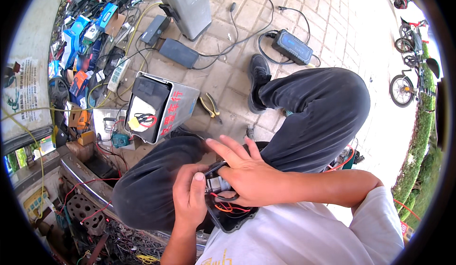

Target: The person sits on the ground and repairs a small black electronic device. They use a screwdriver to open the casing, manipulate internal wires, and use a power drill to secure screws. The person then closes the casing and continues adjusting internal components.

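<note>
In my lap lies an opened black plastic housing [232,224] with orange and red wires [230,208] inside it. A grey cylindrical part [217,185] shows between my hands. My left hand [189,194] is closed around the left side of the housing, with its thumb up beside the grey part. Over the top reaches my right hand [254,175]; its index finger and thumb close about the grey part while the other fingers stretch outward. The right hand hides much of the housing, and the exact contact of its fingertips cannot be seen.
Yellow-handled pliers [209,106] lie on the brick paving beyond my knees. A silver battery case [183,111] stands left of them, a taller silver case [194,13] farther back. Black chargers [292,46] trail cables. Cluttered boxes [78,42] fill the left; parked bikes [403,89] stand right.
</note>
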A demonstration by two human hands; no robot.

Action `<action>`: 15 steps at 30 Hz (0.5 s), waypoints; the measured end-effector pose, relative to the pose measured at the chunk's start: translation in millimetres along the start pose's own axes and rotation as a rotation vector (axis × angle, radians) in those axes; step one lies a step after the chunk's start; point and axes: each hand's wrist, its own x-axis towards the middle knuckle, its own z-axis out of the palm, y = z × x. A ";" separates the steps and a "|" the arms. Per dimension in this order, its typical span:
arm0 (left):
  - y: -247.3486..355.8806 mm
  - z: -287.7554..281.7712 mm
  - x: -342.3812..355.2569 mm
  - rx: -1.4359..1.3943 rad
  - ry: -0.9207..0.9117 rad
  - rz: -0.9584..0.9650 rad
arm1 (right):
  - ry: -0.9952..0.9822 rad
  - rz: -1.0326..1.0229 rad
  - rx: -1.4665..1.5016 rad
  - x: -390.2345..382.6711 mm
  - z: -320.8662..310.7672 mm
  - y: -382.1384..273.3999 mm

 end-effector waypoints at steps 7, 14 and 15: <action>-2.2 0.9 -1.7 0.020 0.003 0.059 | -0.002 0.013 0.298 3.2 14.6 6.9; -1.9 3.6 -1.1 -0.034 -0.021 0.057 | 0.084 -0.001 0.243 -4.5 18.9 0.8; -2.0 4.0 -1.9 -0.060 -0.020 0.040 | 0.100 0.006 0.233 -5.9 18.6 -1.4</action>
